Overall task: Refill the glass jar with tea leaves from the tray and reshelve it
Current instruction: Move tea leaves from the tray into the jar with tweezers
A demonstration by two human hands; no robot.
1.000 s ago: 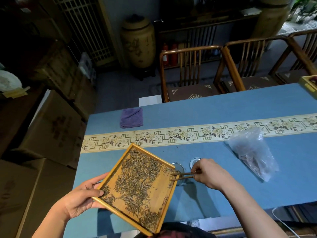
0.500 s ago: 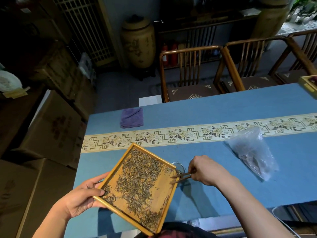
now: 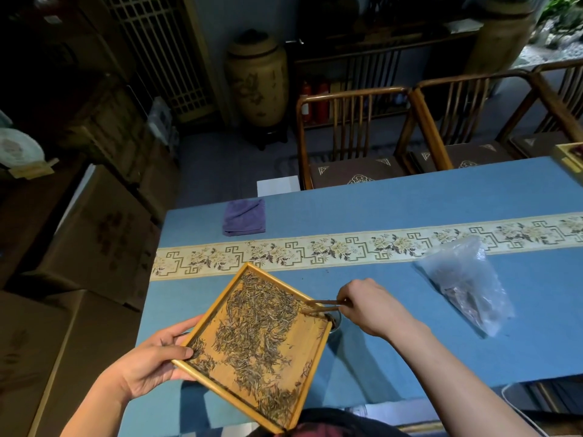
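Two hands at work over a blue-clothed bench (image 3: 410, 200). Left hand (image 3: 151, 364) gripping the near-left edge of a wooden tray (image 3: 310, 339), thumb curled over the rim, fingers (image 3: 179, 328) underneath, tray held tilted above the cloth. Loose tea leaves (image 3: 258, 323) spread across most of the tray floor, thicker toward its far half and along the near rim. Right hand (image 3: 367, 305) pinching wooden tongs (image 3: 321, 305), fingers curled tight round the handle end, tips resting among leaves at the tray's right corner. Just under that corner, mostly hidden by the tray, part of the glass jar (image 3: 335, 321) standing on the cloth; fill level impossible to tell. Well to the right, a clear plastic bag (image 3: 467, 282) lying on the cloth, partly over the patterned cream runner (image 3: 347, 247). Near the far-left corner of the bench, a folded purple cloth (image 3: 244, 216). Beyond the bench, wooden chairs (image 3: 353, 134) and a large ceramic urn (image 3: 257, 80).
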